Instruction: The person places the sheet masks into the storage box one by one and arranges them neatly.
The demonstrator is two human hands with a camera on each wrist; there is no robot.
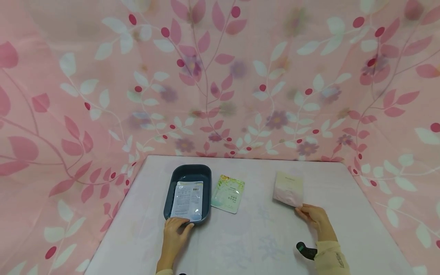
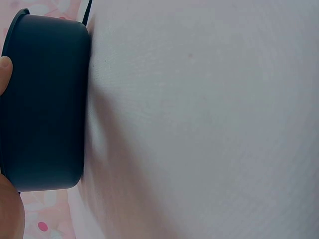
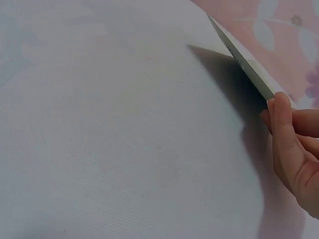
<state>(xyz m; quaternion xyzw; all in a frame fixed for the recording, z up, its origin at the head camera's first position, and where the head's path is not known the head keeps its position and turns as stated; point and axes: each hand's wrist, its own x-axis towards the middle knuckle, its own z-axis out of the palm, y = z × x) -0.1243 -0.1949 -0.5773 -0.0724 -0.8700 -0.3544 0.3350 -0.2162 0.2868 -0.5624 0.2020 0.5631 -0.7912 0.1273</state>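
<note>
My left hand grips the near rim of a dark blue rectangular tray, at its left corner. In the left wrist view, a fingertip lies against the outer wall of the tray. Inside the tray lies a white printed sachet, its near edge by my fingers. My right hand pinches the near right corner of a pale yellow and pink sachet. Seen edge-on in the right wrist view, this sachet is tilted up off the table, casting a shadow.
A green sachet with a floral print lies flat just right of the tray. The table has a white cloth. Pink floral curtains stand behind and at both sides. A black strap piece juts from my right wrist.
</note>
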